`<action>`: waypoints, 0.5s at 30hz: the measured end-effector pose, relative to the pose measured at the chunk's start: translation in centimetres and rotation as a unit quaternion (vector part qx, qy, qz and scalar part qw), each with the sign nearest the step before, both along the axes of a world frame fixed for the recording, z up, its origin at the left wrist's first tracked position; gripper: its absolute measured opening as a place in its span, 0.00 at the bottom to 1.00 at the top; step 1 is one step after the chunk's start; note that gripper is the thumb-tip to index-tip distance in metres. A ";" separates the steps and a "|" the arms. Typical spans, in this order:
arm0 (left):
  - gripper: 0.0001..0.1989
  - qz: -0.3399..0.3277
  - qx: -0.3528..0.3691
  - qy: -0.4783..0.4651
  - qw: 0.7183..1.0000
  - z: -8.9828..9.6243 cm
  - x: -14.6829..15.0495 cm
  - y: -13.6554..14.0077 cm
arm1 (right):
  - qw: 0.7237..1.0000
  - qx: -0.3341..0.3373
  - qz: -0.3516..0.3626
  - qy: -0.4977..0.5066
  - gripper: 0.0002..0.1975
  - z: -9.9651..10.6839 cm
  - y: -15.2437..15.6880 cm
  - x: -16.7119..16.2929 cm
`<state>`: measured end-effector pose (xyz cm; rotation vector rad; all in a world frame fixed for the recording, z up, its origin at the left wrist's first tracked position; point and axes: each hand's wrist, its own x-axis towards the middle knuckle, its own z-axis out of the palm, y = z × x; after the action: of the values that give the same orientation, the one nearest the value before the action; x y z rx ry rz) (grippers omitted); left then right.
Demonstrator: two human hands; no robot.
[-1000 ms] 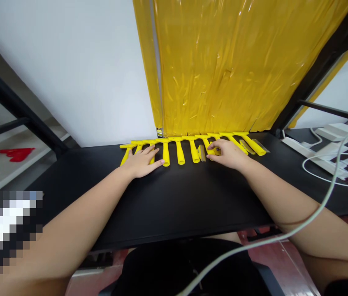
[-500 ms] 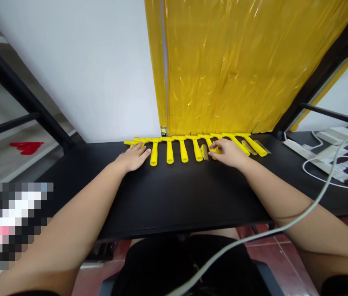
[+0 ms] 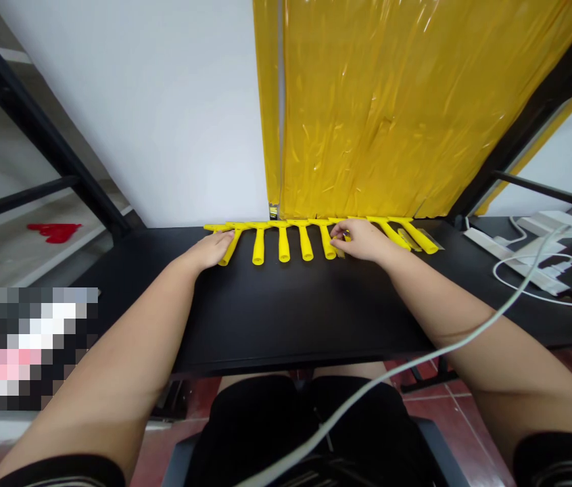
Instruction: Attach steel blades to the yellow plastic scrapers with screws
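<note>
A row of yellow T-shaped squeegee-like tools (image 3: 258, 245) lies along the back of the black table, heads to the wall and handles towards me. My left hand (image 3: 209, 250) rests on the left end of the row, fingers stretched flat over the first handle. My right hand (image 3: 361, 238) is over the right half, thumb and fingertips bent together beside the handle of another yellow tool (image 3: 327, 242). What they pinch, if anything, is hidden. A small flat piece partly shows beneath them. Farther right, a tool (image 3: 424, 241) lies slanted by a clear strip.
A white power strip (image 3: 514, 260) with plugs and cords lies at the right. A pale cable (image 3: 367, 399) crosses the view over my right forearm. Yellow plastic sheeting (image 3: 367, 115) hangs behind the table. Black frame posts (image 3: 37, 128) stand on both sides.
My right hand has shifted left and its fingers have drawn together. My left hand has drawn back slightly, uncovering the leftmost handle. The camera view has shifted a little.
</note>
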<state>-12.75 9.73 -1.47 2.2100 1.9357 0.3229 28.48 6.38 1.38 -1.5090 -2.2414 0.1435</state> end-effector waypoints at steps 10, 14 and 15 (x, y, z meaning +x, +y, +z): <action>0.35 -0.026 0.010 0.063 0.998 -0.3 -1.2 0.7 | 0.995 0.016 -0.065 -0.080 0.13 -1.2 -1.4 -3.5; 0.38 -0.042 0.012 0.065 0.997 0.2 -1.0 0.3 | 0.993 0.014 -0.085 -0.086 0.14 -1.8 -1.4 -3.4; 0.38 -0.041 0.012 0.065 0.997 0.3 -0.9 0.2 | 0.992 0.012 -0.092 -0.088 0.15 -1.8 -1.3 -3.4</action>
<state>-13.68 9.95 -1.18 2.3718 1.9059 0.1961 25.10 5.04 -0.44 -1.7671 -2.2107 -0.0744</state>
